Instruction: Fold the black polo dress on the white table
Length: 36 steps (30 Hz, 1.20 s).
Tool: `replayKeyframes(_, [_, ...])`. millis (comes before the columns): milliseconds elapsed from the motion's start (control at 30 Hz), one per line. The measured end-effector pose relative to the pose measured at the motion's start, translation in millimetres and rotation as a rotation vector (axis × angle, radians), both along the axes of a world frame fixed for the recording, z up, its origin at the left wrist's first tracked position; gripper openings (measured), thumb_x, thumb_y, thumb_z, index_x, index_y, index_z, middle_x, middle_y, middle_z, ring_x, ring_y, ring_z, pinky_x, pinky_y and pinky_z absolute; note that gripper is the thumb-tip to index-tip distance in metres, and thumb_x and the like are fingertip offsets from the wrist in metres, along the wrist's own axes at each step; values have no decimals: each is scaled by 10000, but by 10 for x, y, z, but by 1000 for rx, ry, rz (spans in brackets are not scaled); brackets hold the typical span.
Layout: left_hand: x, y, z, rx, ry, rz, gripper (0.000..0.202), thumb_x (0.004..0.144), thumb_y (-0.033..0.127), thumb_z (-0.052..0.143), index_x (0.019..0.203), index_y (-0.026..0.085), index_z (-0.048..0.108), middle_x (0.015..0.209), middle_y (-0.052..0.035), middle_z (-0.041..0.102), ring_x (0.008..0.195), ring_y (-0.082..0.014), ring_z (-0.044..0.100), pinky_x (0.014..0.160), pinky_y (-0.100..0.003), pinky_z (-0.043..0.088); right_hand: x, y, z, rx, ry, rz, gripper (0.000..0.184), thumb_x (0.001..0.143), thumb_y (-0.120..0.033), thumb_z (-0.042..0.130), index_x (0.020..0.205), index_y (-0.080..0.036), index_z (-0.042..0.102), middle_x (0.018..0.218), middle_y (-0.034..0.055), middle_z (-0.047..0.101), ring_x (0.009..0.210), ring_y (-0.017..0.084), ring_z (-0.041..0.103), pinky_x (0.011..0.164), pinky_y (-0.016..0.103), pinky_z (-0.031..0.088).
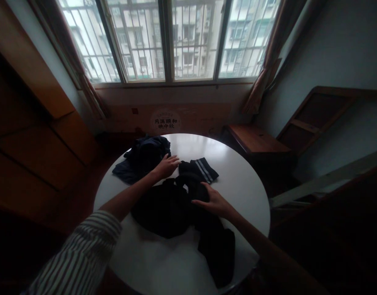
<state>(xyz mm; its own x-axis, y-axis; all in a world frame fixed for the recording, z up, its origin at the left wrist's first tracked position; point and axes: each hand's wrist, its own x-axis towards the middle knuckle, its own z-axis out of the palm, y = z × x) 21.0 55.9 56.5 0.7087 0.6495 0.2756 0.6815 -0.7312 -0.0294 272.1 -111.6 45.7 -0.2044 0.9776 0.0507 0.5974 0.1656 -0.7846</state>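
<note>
A black garment lies spread and rumpled across the middle of the round white table, soft cloth with no clear outline; one long part of it trails toward the near right edge and reaches close to the rim. At its far end a cuff with pale stripes points toward the window. A navy garment sits in a loose heap at the far left, its corner close to the table's left edge.

Open white tabletop shows on the far right and along the near left — smooth, slightly glossy, catching window light.

The left hand lies flat with fingers stretched out, resting between the navy heap and the striped cuff, its grip open and closed on nothing; whether the fingertips touch the cuff cannot be told. The right hand presses palm down on the black cloth, fingers spread — nothing pinched. A striped sleeve covers the left upper arm.

Beyond the table stand a wooden bench and a barred window.
</note>
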Motion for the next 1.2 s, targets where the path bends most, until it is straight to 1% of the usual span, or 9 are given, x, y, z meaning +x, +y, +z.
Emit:
replayKeyframes(133, [40, 355, -58, 93, 169, 138, 391, 927, 268, 541, 1299, 203, 645, 1477, -154, 503, 1448, -369, 309, 1148, -694, 87, -49, 81, -115, 50, 13, 45, 734, 726, -365, 751, 1371, -146, 480, 1344, 195, 585, 1246, 348, 561, 1079, 518, 412])
replayKeyframes(267, [-142, 493, -170, 114, 181, 272, 401, 959, 338, 464, 1276, 208, 672, 1418, -154, 557, 1392, -420, 365, 1115, -684, 177, -17, 85, -183, 65, 45, 36, 710, 738, -363, 736, 1365, -141, 486, 1326, 196, 595, 1236, 344, 568, 1076, 509, 417])
replayKeyframes(467, [-417, 423, -245, 121, 135, 293, 388, 964, 292, 433, 1255, 248, 685, 1392, -127, 579, 1334, -383, 431, 1110, -647, 194, -7, 52, -195, 65, 117, 14, 658, 759, -354, 704, 1346, -127, 512, 1283, 182, 630, 1191, 323, 599, 1060, 493, 435])
replayKeyframes(733, [-706, 84, -195, 83, 90, 239, 355, 976, 299, 435, 1191, 225, 707, 1387, -115, 594, 1306, -346, 484, 1127, -606, 207, 406, 277, -52, -4, 194, 38, 499, 800, -250, 613, 1296, -189, 594, 1156, 97, 690, 1003, 261, 676, 905, 428, 545])
replayKeyframes(833, [-590, -134, -98, 51, -4, 239, 339, 977, 263, 426, 1098, 189, 734, 1336, -124, 633, 1337, -348, 465, 1142, -611, 178, 602, 410, 63, 132, 93, -18, 440, 777, -185, 579, 1208, -218, 663, 1083, 71, 686, 977, 241, 659, 927, 415, 523])
replayKeyframes(900, [-434, -327, -44, -31, -123, 206, 374, 1002, 299, 390, 1095, 167, 727, 1270, -124, 674, 1308, -319, 504, 1140, -545, 249, 652, 451, 140, 249, 30, -95, 394, 774, -175, 564, 1144, -217, 693, 1051, 75, 672, 983, 244, 645, 952, 417, 499])
replayKeyframes(967, [-266, -538, -12, -195, -225, 142, 419, 999, 420, 424, 1201, 157, 680, 1226, -122, 694, 1199, -274, 594, 1064, -421, 390, 632, 446, 218, 283, 33, -113, 374, 801, -190, 543, 1146, -219, 684, 1041, 73, 675, 985, 245, 645, 951, 414, 491])
replayKeyframes(1067, [-98, -807, 18, -391, -233, 45, 588, 855, 546, 637, 1281, 141, 625, 1174, -133, 699, 1038, -262, 660, 894, -326, 485, 542, 386, 354, 242, 146, -96, 329, 837, -246, 539, 1145, -227, 655, 995, 41, 701, 939, 229, 653, 904, 391, 504])
replayKeyframes(1200, [-165, -969, 117, -616, -164, -139, 320, 908, 427, 574, 906, 143, 722, 738, -24, 670, 690, -169, 626, 634, -242, 441, 529, 310, 590, 166, 420, -201, 299, 792, -325, 631, 1079, -241, 644, 896, -3, 701, 822, 196, 647, 764, 319, 531])
